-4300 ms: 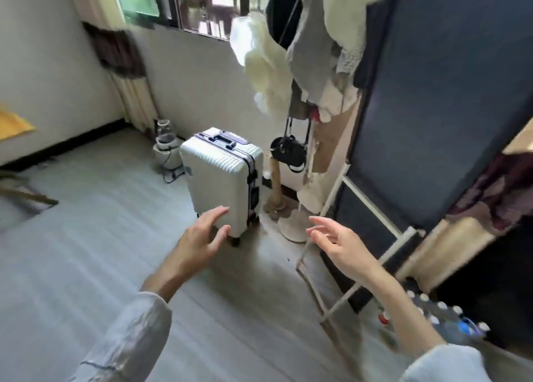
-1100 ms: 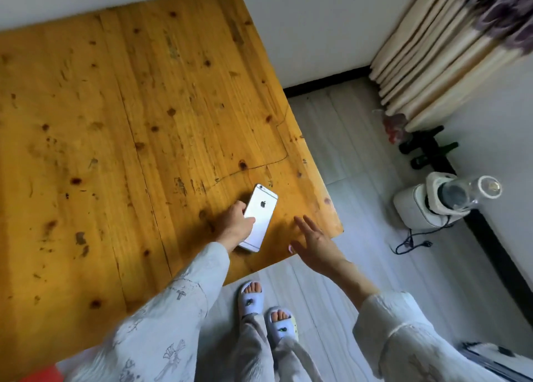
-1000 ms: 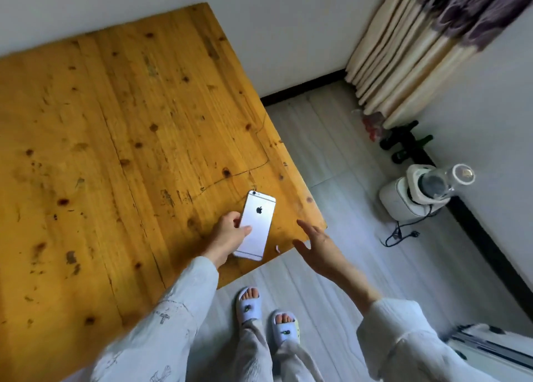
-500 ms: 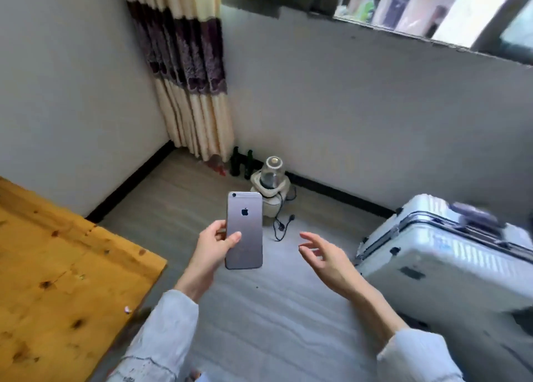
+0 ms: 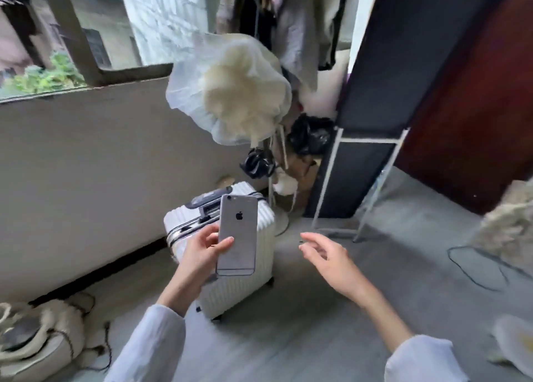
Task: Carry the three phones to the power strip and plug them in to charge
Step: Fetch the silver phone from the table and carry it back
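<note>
A grey phone point(image 5: 238, 234) with its back and logo facing me is upright in my left hand point(image 5: 202, 252), gripped along its left edge with the thumb across the back. My right hand point(image 5: 328, 254) hovers to the right of it, empty, fingers loosely spread. No other phone and no power strip is in view.
A white ribbed suitcase point(image 5: 259, 289) stands on the grey floor just behind the phone. Behind it are a coat rack with a cream hat point(image 5: 230, 93) and clothes, and a dark panel on a white frame point(image 5: 360, 151). A black cable point(image 5: 473, 269) lies at right; a small appliance point(image 5: 37, 332) sits lower left.
My left hand picked the phone up from the wooden table, and I have turned right, away from the table, toward the suitcase and coat rack. The right hand stays empty.
</note>
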`<state>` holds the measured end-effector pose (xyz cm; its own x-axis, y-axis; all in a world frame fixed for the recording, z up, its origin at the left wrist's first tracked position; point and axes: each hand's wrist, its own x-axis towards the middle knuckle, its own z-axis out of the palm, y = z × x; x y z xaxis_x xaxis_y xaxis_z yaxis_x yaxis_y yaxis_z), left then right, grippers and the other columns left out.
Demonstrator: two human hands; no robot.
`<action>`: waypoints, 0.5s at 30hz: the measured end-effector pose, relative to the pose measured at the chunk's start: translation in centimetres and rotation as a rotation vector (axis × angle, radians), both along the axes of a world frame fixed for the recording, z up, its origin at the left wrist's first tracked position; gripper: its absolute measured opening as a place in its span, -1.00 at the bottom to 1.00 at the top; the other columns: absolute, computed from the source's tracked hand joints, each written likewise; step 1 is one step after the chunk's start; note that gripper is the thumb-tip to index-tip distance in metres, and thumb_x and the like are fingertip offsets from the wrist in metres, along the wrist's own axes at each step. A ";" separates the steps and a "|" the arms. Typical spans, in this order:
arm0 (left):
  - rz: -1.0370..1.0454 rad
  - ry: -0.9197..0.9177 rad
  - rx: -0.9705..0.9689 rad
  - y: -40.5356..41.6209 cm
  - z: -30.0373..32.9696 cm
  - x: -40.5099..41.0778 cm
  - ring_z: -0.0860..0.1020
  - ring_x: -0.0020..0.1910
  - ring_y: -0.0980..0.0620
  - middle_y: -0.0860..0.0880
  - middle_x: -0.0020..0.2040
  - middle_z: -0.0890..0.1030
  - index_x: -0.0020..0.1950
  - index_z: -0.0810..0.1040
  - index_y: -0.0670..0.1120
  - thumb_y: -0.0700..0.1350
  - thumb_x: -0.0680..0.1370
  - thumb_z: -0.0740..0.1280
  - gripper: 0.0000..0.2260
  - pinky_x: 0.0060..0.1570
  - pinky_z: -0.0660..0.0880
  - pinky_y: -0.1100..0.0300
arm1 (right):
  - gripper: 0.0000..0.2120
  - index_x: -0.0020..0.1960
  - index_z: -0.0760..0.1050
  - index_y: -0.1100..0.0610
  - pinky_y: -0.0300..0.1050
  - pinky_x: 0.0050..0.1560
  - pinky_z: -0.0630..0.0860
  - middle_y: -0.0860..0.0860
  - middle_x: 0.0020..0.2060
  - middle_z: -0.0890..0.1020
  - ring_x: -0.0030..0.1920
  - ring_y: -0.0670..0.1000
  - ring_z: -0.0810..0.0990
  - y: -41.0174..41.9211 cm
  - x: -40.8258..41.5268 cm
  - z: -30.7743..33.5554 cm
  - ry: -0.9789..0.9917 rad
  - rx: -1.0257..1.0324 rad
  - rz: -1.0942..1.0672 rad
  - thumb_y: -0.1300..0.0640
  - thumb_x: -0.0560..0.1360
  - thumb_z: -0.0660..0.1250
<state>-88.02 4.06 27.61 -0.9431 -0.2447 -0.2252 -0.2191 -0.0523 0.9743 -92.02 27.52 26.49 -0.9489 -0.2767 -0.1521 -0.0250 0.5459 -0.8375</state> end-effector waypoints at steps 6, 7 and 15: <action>-0.328 -0.007 0.020 12.7 -0.4 -13.4 0.59 -0.28 0.03 -0.12 -0.18 0.62 -0.09 0.53 -0.12 -0.32 0.47 0.31 -0.89 -0.45 0.52 0.34 | -0.72 0.24 0.45 0.13 -0.18 0.11 0.47 0.08 0.04 0.63 0.01 0.01 0.62 13.4 -6.2 0.1 0.001 -0.034 -0.366 0.16 0.54 0.21; -0.375 -0.015 0.021 14.8 -0.7 -15.4 0.57 -0.28 0.02 -0.13 -0.18 0.61 -0.09 0.53 -0.13 -0.32 0.47 0.32 -0.89 -0.44 0.52 0.32 | -0.72 0.24 0.45 0.13 -0.18 0.11 0.46 0.09 0.06 0.62 0.02 0.02 0.61 15.3 -7.5 0.1 0.010 -0.034 -0.418 0.16 0.54 0.20; -0.663 -0.033 0.006 29.8 -1.1 -31.5 0.55 -0.24 -0.02 -0.14 -0.18 0.60 -0.10 0.53 -0.16 -0.33 0.46 0.33 -0.90 -0.28 0.47 0.18 | -0.71 0.26 0.44 0.17 -0.07 0.18 0.44 0.14 0.12 0.61 0.10 0.07 0.59 28.1 -17.6 0.1 0.023 -0.039 -0.725 0.19 0.55 0.20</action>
